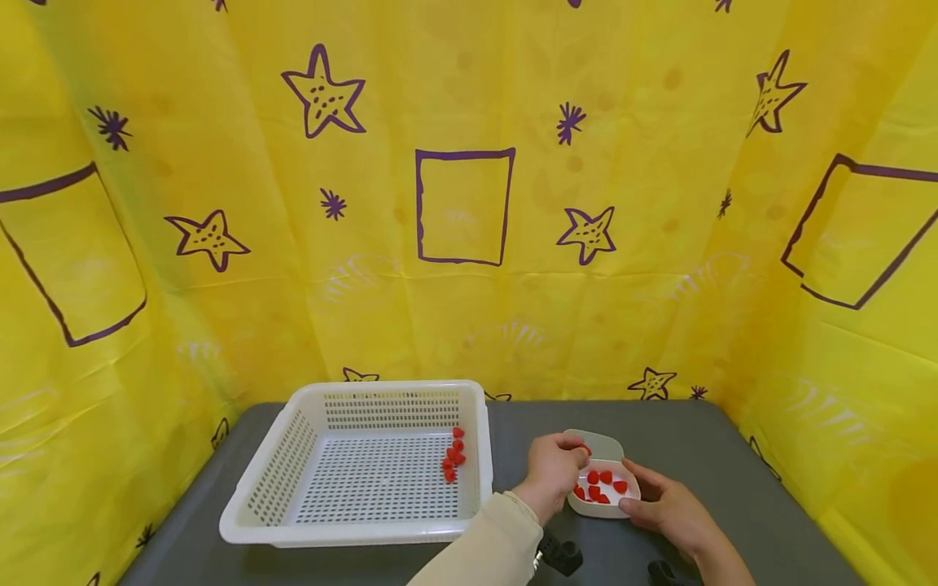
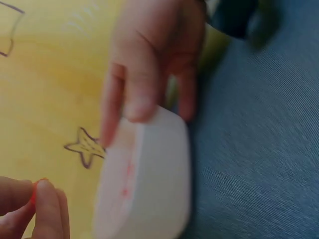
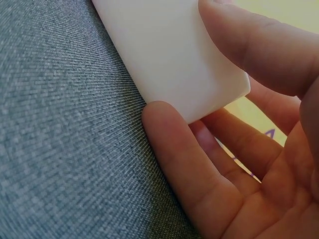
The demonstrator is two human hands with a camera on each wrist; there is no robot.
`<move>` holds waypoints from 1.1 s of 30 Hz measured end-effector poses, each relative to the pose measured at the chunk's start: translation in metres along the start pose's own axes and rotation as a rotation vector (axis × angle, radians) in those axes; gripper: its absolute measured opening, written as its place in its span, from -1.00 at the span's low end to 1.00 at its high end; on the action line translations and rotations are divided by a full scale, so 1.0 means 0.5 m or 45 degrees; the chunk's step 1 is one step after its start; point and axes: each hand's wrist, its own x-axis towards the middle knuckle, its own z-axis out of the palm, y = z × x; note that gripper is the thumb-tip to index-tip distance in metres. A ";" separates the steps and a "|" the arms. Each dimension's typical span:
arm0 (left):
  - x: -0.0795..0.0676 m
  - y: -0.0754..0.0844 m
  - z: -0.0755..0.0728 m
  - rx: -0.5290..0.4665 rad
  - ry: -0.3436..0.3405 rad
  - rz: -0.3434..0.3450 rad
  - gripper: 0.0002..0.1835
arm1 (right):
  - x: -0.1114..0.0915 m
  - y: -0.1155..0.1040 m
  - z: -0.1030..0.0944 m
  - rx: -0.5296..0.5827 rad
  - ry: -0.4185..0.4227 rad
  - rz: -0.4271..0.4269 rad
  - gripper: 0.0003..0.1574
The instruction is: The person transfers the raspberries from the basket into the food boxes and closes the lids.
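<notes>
A small white box point(image 1: 602, 511) stands on the right of the table, its pale lid point(image 1: 599, 444) open behind it. Several small red heart-like pieces point(image 1: 606, 477) lie inside. Over the box's left side, my left hand point(image 1: 554, 470) pinches one red piece point(image 2: 34, 194) between thumb and fingers; only a sliver of it shows. My right hand point(image 1: 676, 511) holds the box by its right end. In the right wrist view, the thumb and fingers point(image 3: 182, 144) spread around that end, touching the white wall.
To the left stands a big white plastic basket point(image 1: 366, 533) with slotted walls. Several red pieces point(image 1: 458, 445) are grouped along its right side. A dark grey cloth point(image 1: 696, 439) covers the table. Yellow patterned curtains point(image 1: 469, 325) surround the back and sides.
</notes>
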 end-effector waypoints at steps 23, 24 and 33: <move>-0.008 0.029 -0.005 0.016 -0.130 -0.009 -0.71 | 0.002 0.001 0.001 0.003 0.003 -0.024 0.01; -0.006 0.044 -0.012 -0.002 -0.151 -0.008 -0.66 | 0.002 0.001 0.001 0.003 -0.001 -0.029 0.01; 0.040 0.200 -0.182 -0.025 -0.433 0.099 -0.16 | 0.002 0.001 0.002 -0.008 0.029 0.008 0.04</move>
